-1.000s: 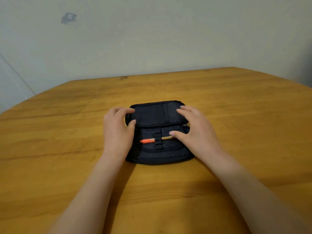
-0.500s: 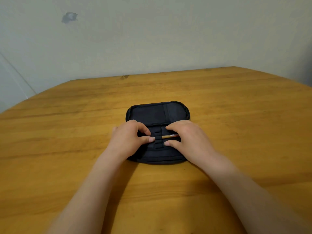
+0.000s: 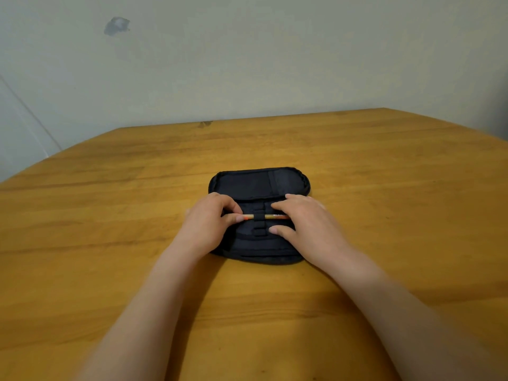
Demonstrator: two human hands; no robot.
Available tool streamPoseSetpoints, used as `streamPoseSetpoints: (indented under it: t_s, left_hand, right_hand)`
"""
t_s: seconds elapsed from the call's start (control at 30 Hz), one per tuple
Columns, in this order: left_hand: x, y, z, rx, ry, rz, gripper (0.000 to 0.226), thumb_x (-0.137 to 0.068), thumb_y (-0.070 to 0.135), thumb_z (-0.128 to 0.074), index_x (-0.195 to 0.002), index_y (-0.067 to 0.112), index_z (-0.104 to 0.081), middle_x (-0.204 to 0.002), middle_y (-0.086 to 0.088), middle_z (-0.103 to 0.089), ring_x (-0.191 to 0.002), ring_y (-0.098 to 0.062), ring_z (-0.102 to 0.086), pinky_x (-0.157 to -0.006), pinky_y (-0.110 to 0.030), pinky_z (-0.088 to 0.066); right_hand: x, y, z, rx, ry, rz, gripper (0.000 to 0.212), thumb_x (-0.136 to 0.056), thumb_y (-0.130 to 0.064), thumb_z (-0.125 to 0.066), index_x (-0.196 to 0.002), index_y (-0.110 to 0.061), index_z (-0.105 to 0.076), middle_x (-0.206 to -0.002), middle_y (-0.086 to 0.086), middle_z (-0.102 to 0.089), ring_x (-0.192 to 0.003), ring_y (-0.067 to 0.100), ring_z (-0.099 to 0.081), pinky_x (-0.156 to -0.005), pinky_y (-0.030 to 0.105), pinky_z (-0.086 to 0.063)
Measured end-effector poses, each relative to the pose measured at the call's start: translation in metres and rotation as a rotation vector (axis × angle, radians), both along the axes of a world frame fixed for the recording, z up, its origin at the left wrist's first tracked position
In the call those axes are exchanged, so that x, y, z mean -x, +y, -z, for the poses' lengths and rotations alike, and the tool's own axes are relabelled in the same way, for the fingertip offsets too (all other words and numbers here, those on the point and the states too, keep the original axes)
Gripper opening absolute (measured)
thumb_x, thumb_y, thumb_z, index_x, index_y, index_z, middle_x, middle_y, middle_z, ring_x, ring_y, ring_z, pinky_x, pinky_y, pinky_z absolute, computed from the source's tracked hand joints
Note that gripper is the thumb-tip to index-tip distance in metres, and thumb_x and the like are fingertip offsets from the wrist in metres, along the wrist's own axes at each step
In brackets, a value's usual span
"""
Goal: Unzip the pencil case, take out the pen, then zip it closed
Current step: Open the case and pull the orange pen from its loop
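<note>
A dark navy pencil case [image 3: 258,185] lies open flat on the wooden table [image 3: 384,188], its lid folded back away from me. A thin pen [image 3: 270,216] with an orange end lies sideways under an elastic loop in the near half. My left hand [image 3: 209,224] pinches the pen's orange left end between thumb and fingers. My right hand [image 3: 308,226] rests on the case's right side, fingers spread over the pen's right end, thumb pressing the fabric below it.
The table's far edge meets a pale wall [image 3: 275,64] with a grey mark [image 3: 116,25]. Bare wood surrounds the case on all sides.
The lid has been laid fully flat. My left hand came in from the case's left rim onto the pen's orange end. My right hand settled over the pen's right part.
</note>
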State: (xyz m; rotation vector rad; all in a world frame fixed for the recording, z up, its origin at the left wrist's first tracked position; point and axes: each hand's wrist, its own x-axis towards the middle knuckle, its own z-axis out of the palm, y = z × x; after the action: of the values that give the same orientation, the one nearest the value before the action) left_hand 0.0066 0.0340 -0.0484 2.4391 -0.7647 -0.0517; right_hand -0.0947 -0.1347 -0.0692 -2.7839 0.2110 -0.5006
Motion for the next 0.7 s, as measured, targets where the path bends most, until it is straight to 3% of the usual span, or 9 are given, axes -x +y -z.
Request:
streamPoseSetpoints:
  t_s: [0.1, 0.2, 0.47, 0.57, 0.7]
  left_hand:
    - [-0.002, 0.001, 0.001, 0.073, 0.034, -0.005, 0.007, -0.091, 0.028, -0.062, -0.084, 0.028, -0.064, -0.083, 0.012, -0.058, -0.078, -0.008, -0.053, -0.064, -0.028, -0.042]
    - [-0.006, 0.003, 0.004, 0.155, 0.067, -0.026, 0.006, -0.092, 0.025, -0.061, -0.087, 0.025, -0.065, -0.081, 0.008, -0.060, -0.073, -0.007, -0.052, -0.058, -0.023, -0.035]
    - [-0.013, 0.008, 0.004, 0.558, 0.258, -0.235, 0.010, -0.091, 0.023, -0.062, -0.100, 0.026, -0.066, -0.092, 0.001, -0.066, -0.087, -0.013, -0.063, -0.065, -0.023, -0.040]
    - [-0.013, 0.009, 0.001, 0.718, 0.311, -0.311, 0.022, -0.090, 0.019, -0.064, -0.112, 0.023, -0.061, -0.090, 0.001, -0.066, -0.079, -0.008, -0.065, -0.062, -0.018, -0.041]
    - [-0.014, 0.010, -0.002, 0.925, 0.364, -0.378, 0.027, -0.091, 0.015, -0.063, -0.116, 0.023, -0.056, -0.097, -0.002, -0.065, -0.086, -0.013, -0.070, -0.073, -0.028, -0.050]
  right_hand:
    - [0.000, 0.000, 0.001, -0.009, 0.000, 0.002, 0.054, -0.086, -0.041, -0.066, -0.135, -0.023, -0.054, -0.138, -0.002, -0.059, -0.140, 0.014, -0.038, -0.117, 0.039, -0.028]
    - [0.000, 0.000, 0.001, -0.017, 0.004, 0.002, 0.055, -0.086, -0.041, -0.066, -0.136, -0.023, -0.052, -0.139, -0.002, -0.058, -0.141, 0.013, -0.037, -0.118, 0.039, -0.025]
    - [0.000, 0.001, 0.000, -0.022, 0.007, 0.000, 0.055, -0.088, -0.041, -0.065, -0.138, -0.023, -0.050, -0.142, -0.004, -0.056, -0.142, 0.012, -0.035, -0.119, 0.039, -0.020]
    - [0.000, 0.001, 0.000, -0.020, 0.017, 0.002, 0.056, -0.088, -0.042, -0.064, -0.139, -0.024, -0.049, -0.143, -0.004, -0.054, -0.143, 0.011, -0.033, -0.120, 0.038, -0.018]
    - [0.001, 0.001, -0.001, -0.015, 0.022, 0.003, 0.055, -0.089, -0.041, -0.062, -0.140, -0.024, -0.048, -0.144, -0.005, -0.053, -0.143, 0.010, -0.032, -0.120, 0.037, -0.016]
